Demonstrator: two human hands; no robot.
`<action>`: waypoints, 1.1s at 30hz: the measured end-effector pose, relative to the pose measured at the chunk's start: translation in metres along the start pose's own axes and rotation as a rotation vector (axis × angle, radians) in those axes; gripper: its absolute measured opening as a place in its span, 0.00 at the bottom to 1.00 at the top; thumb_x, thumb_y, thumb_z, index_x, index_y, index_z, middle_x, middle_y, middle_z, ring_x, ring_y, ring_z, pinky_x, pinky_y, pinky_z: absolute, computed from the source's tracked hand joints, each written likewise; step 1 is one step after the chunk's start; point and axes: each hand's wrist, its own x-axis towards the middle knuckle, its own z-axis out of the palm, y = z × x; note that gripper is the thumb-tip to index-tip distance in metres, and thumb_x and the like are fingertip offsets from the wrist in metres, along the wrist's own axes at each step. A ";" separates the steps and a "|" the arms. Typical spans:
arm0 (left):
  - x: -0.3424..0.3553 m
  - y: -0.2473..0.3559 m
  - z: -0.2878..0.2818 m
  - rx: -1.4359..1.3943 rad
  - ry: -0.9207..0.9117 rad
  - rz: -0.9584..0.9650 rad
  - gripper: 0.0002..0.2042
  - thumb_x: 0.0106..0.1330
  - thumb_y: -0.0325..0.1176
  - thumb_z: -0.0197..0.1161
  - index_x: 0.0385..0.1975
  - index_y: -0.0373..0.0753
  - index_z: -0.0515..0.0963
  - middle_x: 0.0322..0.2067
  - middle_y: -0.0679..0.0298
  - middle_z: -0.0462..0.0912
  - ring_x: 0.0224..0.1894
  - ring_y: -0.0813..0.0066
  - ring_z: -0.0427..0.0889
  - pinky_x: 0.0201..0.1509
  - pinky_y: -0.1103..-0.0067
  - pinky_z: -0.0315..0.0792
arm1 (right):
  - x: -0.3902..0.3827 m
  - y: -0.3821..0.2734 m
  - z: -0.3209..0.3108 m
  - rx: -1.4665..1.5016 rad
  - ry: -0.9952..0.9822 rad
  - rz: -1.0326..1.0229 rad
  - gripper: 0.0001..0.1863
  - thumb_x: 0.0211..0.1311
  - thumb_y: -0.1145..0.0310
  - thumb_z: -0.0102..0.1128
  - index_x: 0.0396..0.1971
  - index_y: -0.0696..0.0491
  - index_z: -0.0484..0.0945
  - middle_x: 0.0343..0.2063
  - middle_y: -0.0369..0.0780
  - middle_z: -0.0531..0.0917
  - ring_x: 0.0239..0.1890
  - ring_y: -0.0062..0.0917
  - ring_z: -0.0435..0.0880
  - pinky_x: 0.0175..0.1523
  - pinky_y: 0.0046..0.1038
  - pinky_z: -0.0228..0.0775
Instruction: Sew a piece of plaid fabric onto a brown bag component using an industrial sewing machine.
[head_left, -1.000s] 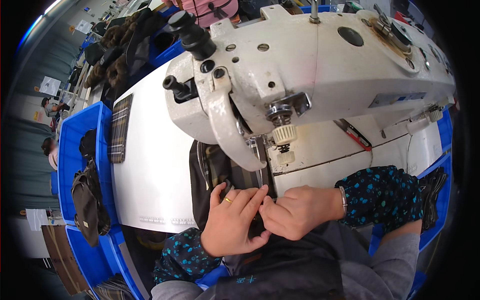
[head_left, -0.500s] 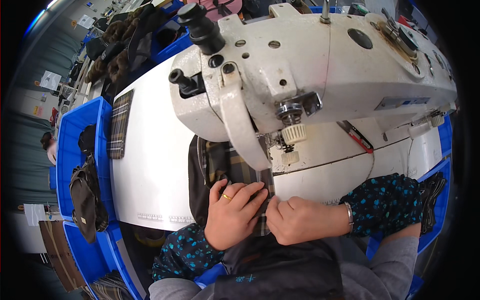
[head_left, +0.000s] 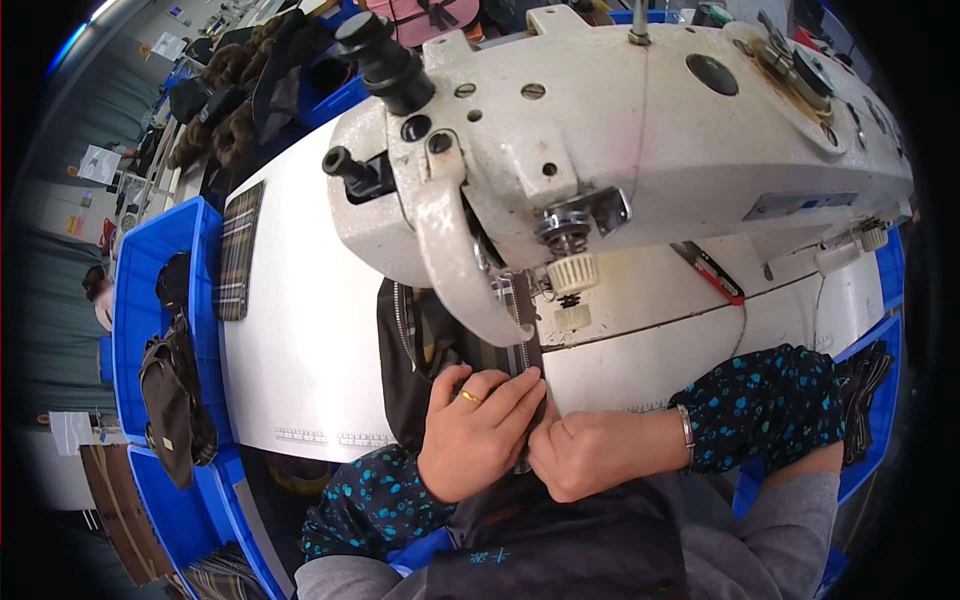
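A dark and plaid fabric piece (head_left: 405, 405) lies under the head of the white sewing machine (head_left: 690, 150), with one metal zipper curving down its left side. A second zipper on a brown tape (head_left: 525, 345) runs beneath the needle area along the right edge. My left hand (head_left: 475, 435) rests on the fabric just below the machine, fingers stretched out and pressing it flat. Close beside it, my right hand (head_left: 585, 455) is closed, thumb and fingers pinching the fabric's lower right edge. The pinched part itself is mostly hidden.
On the white table, a red and black utility knife (head_left: 712, 274) lies behind the machine's needle area. A folded plaid piece (head_left: 239, 250) sits at the left edge. Blue bins (head_left: 133, 340) holding dark fabric pieces flank the table.
The brown zipper tape at the right edge now shows more, and less plaid is visible. Both hands have shifted slightly; the right is a little lower. The machine appears shifted left in view.
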 end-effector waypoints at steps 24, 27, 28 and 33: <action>0.048 -0.055 0.012 -0.007 0.053 0.006 0.23 0.50 0.31 0.71 0.50 0.44 0.84 0.42 0.68 0.83 0.47 0.65 0.81 0.53 0.64 0.66 | 0.001 0.044 0.030 0.006 -0.033 0.272 0.06 0.45 0.68 0.60 0.17 0.54 0.75 0.17 0.36 0.70 0.16 0.20 0.72 0.20 0.24 0.63; 0.045 -0.049 0.008 0.044 0.035 0.002 0.22 0.51 0.31 0.70 0.50 0.44 0.84 0.44 0.68 0.83 0.47 0.65 0.81 0.57 0.55 0.65 | 0.000 0.044 0.029 0.027 -0.032 0.293 0.06 0.44 0.68 0.61 0.16 0.52 0.75 0.17 0.33 0.67 0.17 0.19 0.71 0.20 0.24 0.62; 0.042 -0.042 0.003 0.157 0.041 -0.045 0.21 0.53 0.31 0.69 0.50 0.44 0.84 0.45 0.68 0.83 0.49 0.65 0.81 0.60 0.48 0.62 | -0.001 0.044 0.029 0.056 -0.054 0.297 0.06 0.44 0.68 0.61 0.16 0.52 0.75 0.17 0.33 0.68 0.17 0.19 0.71 0.20 0.24 0.63; 0.031 -0.026 -0.018 0.432 -0.113 -0.242 0.11 0.64 0.29 0.57 0.44 0.42 0.83 0.43 0.71 0.82 0.53 0.68 0.78 0.70 0.28 0.36 | -0.001 0.044 0.028 0.045 -0.044 0.319 0.06 0.44 0.68 0.61 0.16 0.52 0.75 0.18 0.33 0.68 0.17 0.19 0.72 0.21 0.24 0.64</action>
